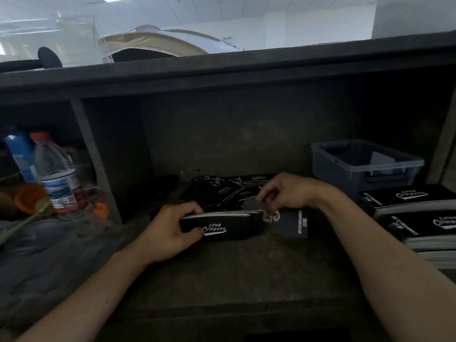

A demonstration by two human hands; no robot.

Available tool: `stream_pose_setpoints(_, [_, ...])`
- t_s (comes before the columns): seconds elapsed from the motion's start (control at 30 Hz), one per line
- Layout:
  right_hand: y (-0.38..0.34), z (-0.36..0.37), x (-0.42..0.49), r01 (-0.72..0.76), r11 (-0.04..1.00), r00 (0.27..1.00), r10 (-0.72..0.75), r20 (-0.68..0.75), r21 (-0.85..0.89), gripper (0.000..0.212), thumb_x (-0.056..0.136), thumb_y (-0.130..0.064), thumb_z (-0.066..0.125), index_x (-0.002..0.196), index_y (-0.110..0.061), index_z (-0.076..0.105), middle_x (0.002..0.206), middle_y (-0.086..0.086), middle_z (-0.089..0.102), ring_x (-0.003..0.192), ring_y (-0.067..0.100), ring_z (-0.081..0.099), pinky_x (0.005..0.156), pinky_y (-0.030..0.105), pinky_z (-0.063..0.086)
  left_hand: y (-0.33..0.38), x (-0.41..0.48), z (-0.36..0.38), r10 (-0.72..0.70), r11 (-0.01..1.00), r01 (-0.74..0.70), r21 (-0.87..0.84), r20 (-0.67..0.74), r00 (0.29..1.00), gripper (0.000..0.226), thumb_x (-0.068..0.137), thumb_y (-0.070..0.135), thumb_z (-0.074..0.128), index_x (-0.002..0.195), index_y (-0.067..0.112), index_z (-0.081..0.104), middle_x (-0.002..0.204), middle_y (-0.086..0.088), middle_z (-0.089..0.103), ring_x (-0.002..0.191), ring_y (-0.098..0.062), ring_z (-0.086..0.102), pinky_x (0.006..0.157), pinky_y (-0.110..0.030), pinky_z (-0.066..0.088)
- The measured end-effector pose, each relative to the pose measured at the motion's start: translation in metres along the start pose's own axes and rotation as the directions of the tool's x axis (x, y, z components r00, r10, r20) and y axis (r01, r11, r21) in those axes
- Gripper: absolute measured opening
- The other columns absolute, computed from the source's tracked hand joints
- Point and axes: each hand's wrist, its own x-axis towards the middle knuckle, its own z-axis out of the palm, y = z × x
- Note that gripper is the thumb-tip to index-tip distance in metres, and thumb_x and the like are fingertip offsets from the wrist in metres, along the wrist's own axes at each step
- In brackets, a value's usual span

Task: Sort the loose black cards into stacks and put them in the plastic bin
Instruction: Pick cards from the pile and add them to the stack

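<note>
Dim dark shelf [222,262] under a counter, and there's your stack [222,224] of black cards at its middle, your left hand [170,230] clamped on its left end, thumb on the printed face, fingers over the top edge. Your right hand [286,191] pinches one card [253,203] just above the stack's right end, the loose pile [222,188] right behind. The bin [365,164] sits back right, booklets [414,213] stacked before it, bottles [55,174] far left.

- A camping shop's service counter [222,70], dark shelving beneath.
- Beyond the counter: a pitched tent [158,41].
- Under it, right: "Club Camping" booklets [414,213].
</note>
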Motion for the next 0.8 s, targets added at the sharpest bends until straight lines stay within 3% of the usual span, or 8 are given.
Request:
stream_pose_setpoints(0.07, [0.0,-0.005,0.0,0.05,0.973,0.988,-0.015,-0.153,0.226,0.032,0.076,-0.011,0.08,0.106,-0.02,0.07,0.092,-0.003,0.072,0.09,0.011,0.066,0.079,0.018,0.049,-0.001,0.0,0.0,-0.002,1.0,0.002,0.002,0.0,1.0,0.011,0.076,0.031,0.063,0.085,0.025,0.065,0.075,0.015,0.067,0.065,0.001,0.06,0.058,-0.014,0.044])
stream_pose_setpoints(0.17, [-0.006,-0.003,0.003,0.196,0.781,0.933,0.038,-0.357,0.593,0.049,0.076,0.005,0.075,0.118,-0.011,0.057,0.097,0.009,0.068,0.085,0.022,0.068,0.071,0.033,0.057,-0.002,-0.001,0.001,-0.007,1.0,0.007,0.008,-0.003,1.0,0.01,0.077,0.031,0.063,0.086,0.027,0.065,0.075,0.015,0.066,0.064,0.002,0.059,0.058,-0.014,0.044])
stream_pose_setpoints(0.3, [-0.011,0.006,0.01,0.327,0.701,0.88,0.018,-0.474,0.633,0.062,0.074,0.01,0.075,0.124,-0.021,0.055,0.113,0.01,0.061,0.083,0.022,0.07,0.063,0.034,0.062,-0.004,0.001,0.002,0.024,0.999,-0.024,0.037,-0.009,1.0,0.016,0.078,0.033,0.064,0.091,0.024,0.066,0.089,0.009,0.068,0.08,-0.008,0.067,0.069,-0.025,0.052])
stream_pose_setpoints(0.4, [-0.013,0.012,0.012,0.299,0.685,0.905,0.016,-0.424,0.664,0.035,0.078,0.009,0.072,0.1,-0.014,0.059,0.108,0.014,0.06,0.084,0.022,0.068,0.068,0.036,0.062,-0.01,0.004,0.002,0.072,0.996,-0.069,0.062,-0.055,0.996,0.022,0.078,0.033,0.066,0.096,0.021,0.065,0.123,0.005,0.06,0.112,-0.011,0.062,0.09,-0.021,0.05])
stream_pose_setpoints(0.5, [-0.013,0.019,0.014,0.264,0.745,0.937,-0.047,-0.347,0.612,0.042,0.076,0.005,0.075,0.105,-0.019,0.055,0.106,0.01,0.064,0.083,0.019,0.069,0.069,0.033,0.061,-0.013,0.005,0.001,0.043,0.998,-0.038,0.054,-0.079,0.996,0.027,0.078,0.038,0.067,0.099,0.021,0.065,0.139,0.005,0.05,0.128,-0.004,0.052,0.1,-0.018,0.045])
stream_pose_setpoints(0.57, [-0.012,0.02,0.014,0.239,0.768,0.957,-0.084,-0.277,0.594,0.053,0.081,0.001,0.073,0.123,-0.026,0.055,0.112,0.009,0.064,0.09,0.021,0.07,0.071,0.033,0.061,-0.014,0.005,0.002,0.023,1.0,-0.022,0.02,-0.059,0.998,0.027,0.079,0.039,0.067,0.1,0.022,0.065,0.141,0.005,0.049,0.132,-0.003,0.049,0.103,-0.021,0.045])
stream_pose_setpoints(0.7, [-0.015,0.02,0.01,0.099,0.83,0.995,-0.068,-0.076,0.549,0.021,0.098,-0.016,0.052,0.115,-0.018,0.064,0.11,0.007,0.069,0.099,0.02,0.066,0.079,0.03,0.055,-0.013,0.004,0.003,-0.03,0.999,0.027,-0.037,-0.079,0.996,0.028,0.078,0.038,0.069,0.102,0.033,0.056,0.139,0.01,0.054,0.131,-0.003,0.052,0.103,-0.028,0.047])
stream_pose_setpoints(0.8, [-0.014,0.021,0.013,-0.047,0.856,0.997,0.006,0.08,0.515,0.043,0.102,-0.031,0.032,0.108,-0.008,0.069,0.111,0.012,0.071,0.098,0.021,0.062,0.092,0.037,0.045,-0.011,0.003,0.005,-0.088,0.979,0.077,-0.188,-0.053,0.995,0.042,0.083,0.013,0.076,0.115,0.024,0.051,0.121,0.003,0.07,0.113,-0.013,0.068,0.092,-0.025,0.054])
